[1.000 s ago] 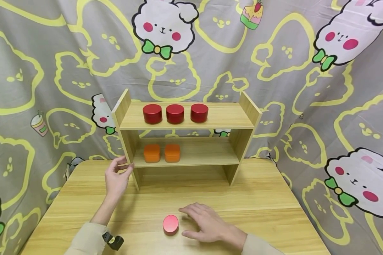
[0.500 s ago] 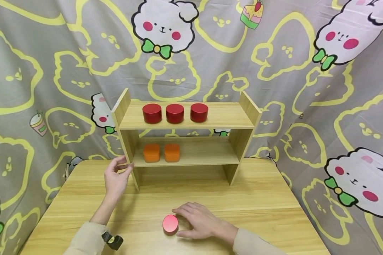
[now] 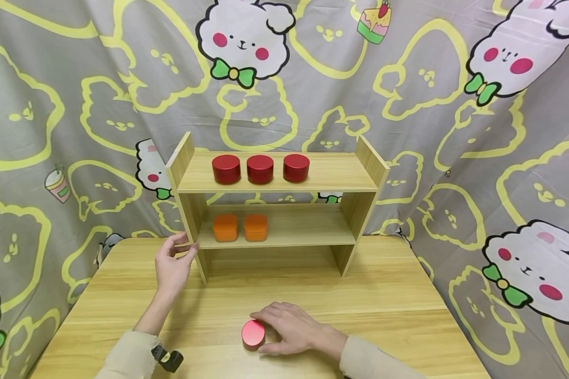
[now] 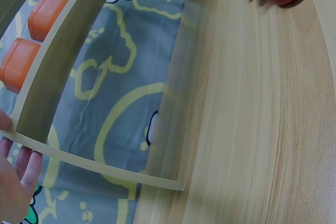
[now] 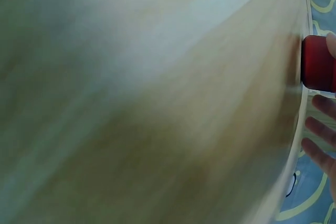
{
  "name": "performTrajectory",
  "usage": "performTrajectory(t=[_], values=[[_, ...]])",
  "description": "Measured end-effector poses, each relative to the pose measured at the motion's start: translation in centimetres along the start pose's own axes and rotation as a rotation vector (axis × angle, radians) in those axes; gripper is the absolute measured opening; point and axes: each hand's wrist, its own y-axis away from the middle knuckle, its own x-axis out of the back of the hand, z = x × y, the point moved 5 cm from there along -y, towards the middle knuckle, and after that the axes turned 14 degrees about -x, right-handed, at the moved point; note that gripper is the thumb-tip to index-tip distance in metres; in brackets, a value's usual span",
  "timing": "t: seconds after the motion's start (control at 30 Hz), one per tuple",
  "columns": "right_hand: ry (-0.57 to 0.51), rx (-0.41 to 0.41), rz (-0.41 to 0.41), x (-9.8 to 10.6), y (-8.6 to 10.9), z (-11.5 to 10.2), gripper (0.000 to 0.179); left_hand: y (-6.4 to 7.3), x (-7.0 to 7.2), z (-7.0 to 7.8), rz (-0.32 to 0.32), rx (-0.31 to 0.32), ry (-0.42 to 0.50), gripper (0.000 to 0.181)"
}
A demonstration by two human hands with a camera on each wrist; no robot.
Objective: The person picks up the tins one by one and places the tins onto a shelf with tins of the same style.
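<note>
A round red tin (image 3: 253, 335) with a shiny lid stands on the table in front of the shelf. My right hand (image 3: 290, 330) has come round its right side, index fingertip at the far rim and thumb at the near side. In the right wrist view the thumb lies against the tin (image 5: 317, 64), the other fingers spread beside it. My left hand (image 3: 173, 263) pinches the left side panel of the wooden shelf (image 3: 277, 246). The left wrist view shows the thumb on one face of that panel and fingers (image 4: 32, 169) on the other.
On the top board stand three dark red tins (image 3: 260, 169) in a row. Two orange square containers (image 3: 225, 228) sit at the left of the middle board. A patterned grey curtain (image 3: 332, 95) hangs behind the wooden table (image 3: 389, 295).
My right hand has moved left to the red tin, and its thumb and index finger have closed in round it. The left hand stays on the shelf panel.
</note>
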Motion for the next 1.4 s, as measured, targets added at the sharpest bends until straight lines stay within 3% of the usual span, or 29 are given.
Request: performTrajectory(t=[0.87, 1.4], values=[[0.029, 0.078, 0.005, -0.4, -1.2, -0.2, 0.060, 0.0, -0.1, 0.3, 0.009, -0.017, 0.007, 0.034], [0.038, 0.046, 0.043, 1.3, 0.3, 1.0, 0.058, 0.0, 0.0, 0.1, 0.011, -0.005, 0.014, 0.034]])
